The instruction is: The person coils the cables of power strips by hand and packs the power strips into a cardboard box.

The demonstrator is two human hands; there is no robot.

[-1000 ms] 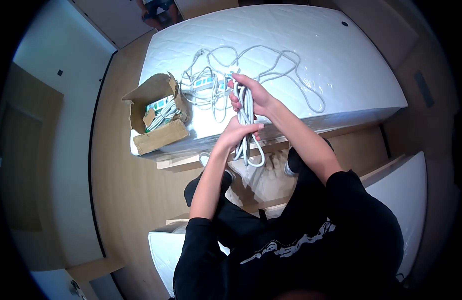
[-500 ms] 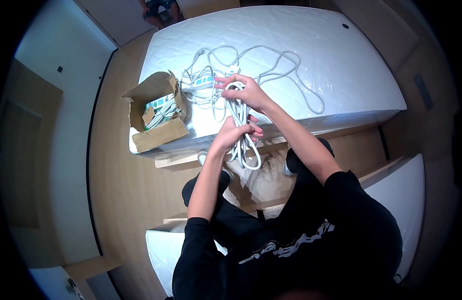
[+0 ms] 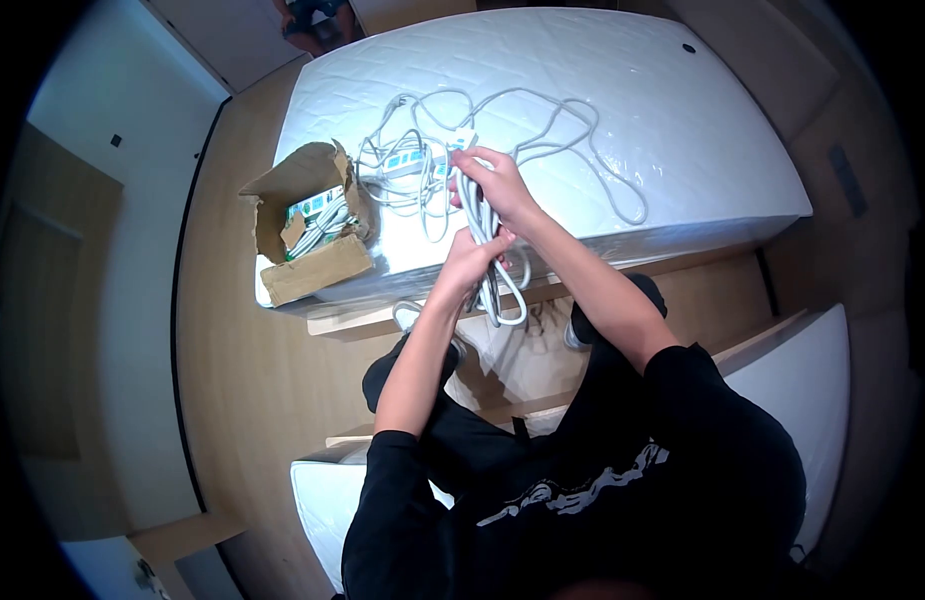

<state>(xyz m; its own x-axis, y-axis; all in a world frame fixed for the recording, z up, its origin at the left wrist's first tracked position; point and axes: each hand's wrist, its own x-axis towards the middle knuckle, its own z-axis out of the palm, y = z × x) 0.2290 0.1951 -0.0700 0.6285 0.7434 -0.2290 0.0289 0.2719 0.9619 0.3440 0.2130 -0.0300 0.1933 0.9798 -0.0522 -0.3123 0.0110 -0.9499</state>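
Note:
A folded bundle of white power cord (image 3: 509, 302) hangs between my hands, just off the near edge of the mattress. My left hand (image 3: 469, 258) is wrapped round the bundle's middle, and its lower loops dangle beneath. Higher up, my right hand (image 3: 496, 185) grips the top of the same bundle. Just beyond my hands, white power strips (image 3: 405, 162) with blue-marked sockets lie among tangled cords on the mattress. A long loose grey-white cord (image 3: 582, 152) trails from them to the right.
An open cardboard box (image 3: 315, 280) stands at the mattress's left edge, holding a coiled white cord (image 3: 322, 225) and a green-and-white package. The plastic-wrapped mattress (image 3: 682, 130) spans the view ahead. Another mattress (image 3: 817, 370) is behind me. A seated person (image 3: 317, 18) is at the far end.
My right hand has closed its fingers further round the top of the bundle and shifted slightly right. My left hand has turned and moved slightly up. The bundle's loops look drawn closer together.

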